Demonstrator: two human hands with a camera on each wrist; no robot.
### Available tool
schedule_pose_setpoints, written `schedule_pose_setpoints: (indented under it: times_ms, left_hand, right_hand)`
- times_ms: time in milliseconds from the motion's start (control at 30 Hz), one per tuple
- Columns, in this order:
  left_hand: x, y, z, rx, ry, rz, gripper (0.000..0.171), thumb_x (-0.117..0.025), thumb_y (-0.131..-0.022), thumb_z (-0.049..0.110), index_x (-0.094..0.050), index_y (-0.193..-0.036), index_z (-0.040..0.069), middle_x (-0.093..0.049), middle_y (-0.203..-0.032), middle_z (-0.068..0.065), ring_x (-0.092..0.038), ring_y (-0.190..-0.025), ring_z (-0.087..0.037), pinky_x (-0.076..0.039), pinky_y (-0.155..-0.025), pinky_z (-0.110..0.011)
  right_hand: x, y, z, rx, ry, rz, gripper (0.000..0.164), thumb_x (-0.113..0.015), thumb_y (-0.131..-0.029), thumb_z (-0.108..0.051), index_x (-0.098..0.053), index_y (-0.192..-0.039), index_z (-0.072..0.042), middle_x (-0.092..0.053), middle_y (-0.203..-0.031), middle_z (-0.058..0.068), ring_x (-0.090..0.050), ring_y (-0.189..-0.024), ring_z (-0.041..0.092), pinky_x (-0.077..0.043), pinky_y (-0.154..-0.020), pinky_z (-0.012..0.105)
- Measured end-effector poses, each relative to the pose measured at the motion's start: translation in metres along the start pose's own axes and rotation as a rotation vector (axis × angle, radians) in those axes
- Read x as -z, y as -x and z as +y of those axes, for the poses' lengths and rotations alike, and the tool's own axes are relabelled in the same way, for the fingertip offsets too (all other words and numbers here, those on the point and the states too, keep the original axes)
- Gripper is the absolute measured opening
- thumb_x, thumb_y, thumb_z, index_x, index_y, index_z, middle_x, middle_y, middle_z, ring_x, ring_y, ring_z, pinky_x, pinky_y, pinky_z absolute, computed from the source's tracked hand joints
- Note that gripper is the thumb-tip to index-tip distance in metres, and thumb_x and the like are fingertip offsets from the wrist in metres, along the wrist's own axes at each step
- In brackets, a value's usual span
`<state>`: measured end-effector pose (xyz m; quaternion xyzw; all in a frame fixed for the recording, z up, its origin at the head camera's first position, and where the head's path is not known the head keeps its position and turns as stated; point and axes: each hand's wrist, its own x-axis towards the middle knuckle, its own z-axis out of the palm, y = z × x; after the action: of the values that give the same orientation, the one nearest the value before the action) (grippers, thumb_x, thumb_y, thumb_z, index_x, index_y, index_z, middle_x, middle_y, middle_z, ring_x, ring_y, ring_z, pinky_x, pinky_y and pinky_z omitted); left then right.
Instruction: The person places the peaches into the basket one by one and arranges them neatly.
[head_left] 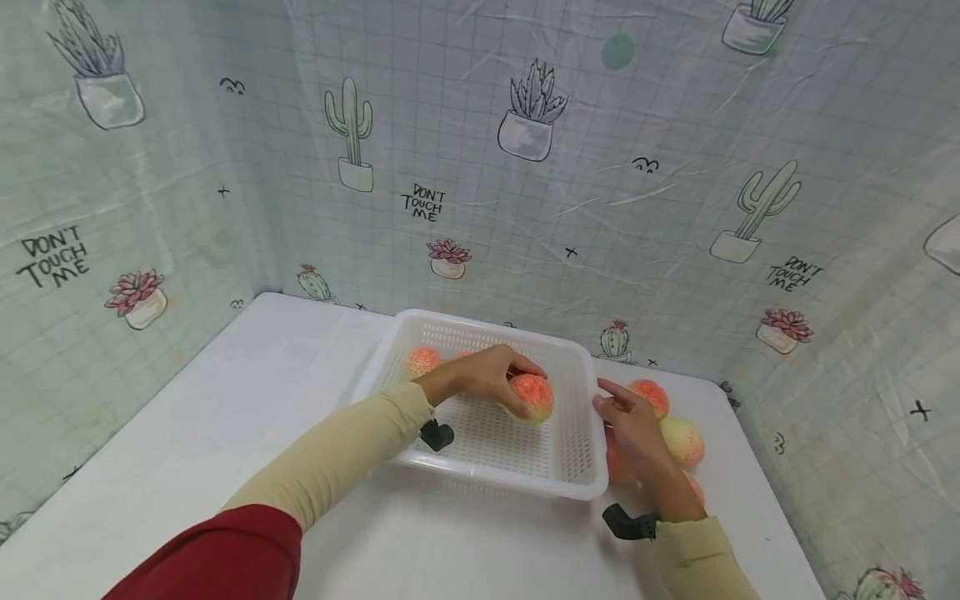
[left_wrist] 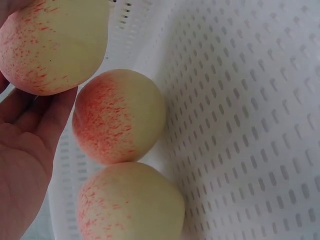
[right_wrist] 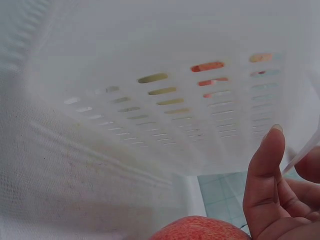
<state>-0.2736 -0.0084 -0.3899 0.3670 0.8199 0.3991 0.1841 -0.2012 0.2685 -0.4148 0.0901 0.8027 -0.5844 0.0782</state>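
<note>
My left hand [head_left: 487, 377] grips a red-and-yellow peach [head_left: 534, 398] over the right half of a white perforated plastic basket [head_left: 480, 479]. In the left wrist view the held peach [left_wrist: 60, 50] is at the upper left, with fingers behind it. Two more peaches, one in the middle [left_wrist: 120, 117] and one below it [left_wrist: 132, 205], lie against each other in the basket. My right hand [head_left: 633, 425] is at the basket's right side. The right wrist view shows its thumb and fingers [right_wrist: 265, 175] pinching the basket's rim.
Right of the basket, several peaches lie on the white table [head_left: 487, 550], among them a red one [head_left: 648, 397] and a yellow one [head_left: 682, 442], partly behind my right hand and forearm. A cactus-print curtain [head_left: 465, 125] stands at the back and sides.
</note>
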Motion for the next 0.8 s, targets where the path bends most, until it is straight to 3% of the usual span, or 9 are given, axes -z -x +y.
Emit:
schedule_pose_setpoints:
  times_ms: [367,800]
  left_hand:
    - [-0.009,-0.010,0.005,0.019,-0.029,-0.038,0.066,-0.090,-0.075,0.020,-0.069,-0.137,0.013,-0.074,-0.131,0.002,-0.066,-0.103,-0.003,-0.054,-0.095,-0.020]
    - [-0.016,-0.023,0.009,-0.015,-0.215,-0.070,0.060,-0.091,-0.074,0.024,-0.074,-0.131,0.017,-0.077,-0.119,0.006,-0.063,-0.094,-0.003,-0.052,-0.086,-0.018]
  right_hand:
    - [-0.001,0.000,-0.001,-0.011,0.012,0.005,0.055,-0.057,-0.108,-0.033,-0.042,-0.160,-0.023,-0.062,-0.137,0.011,-0.069,-0.116,0.023,-0.057,-0.105,0.042]
    - [-0.003,0.001,0.000,-0.020,0.018,0.009,0.055,-0.059,-0.107,-0.033,-0.043,-0.159,-0.025,-0.062,-0.137,0.010,-0.069,-0.119,0.025,-0.057,-0.104,0.040]
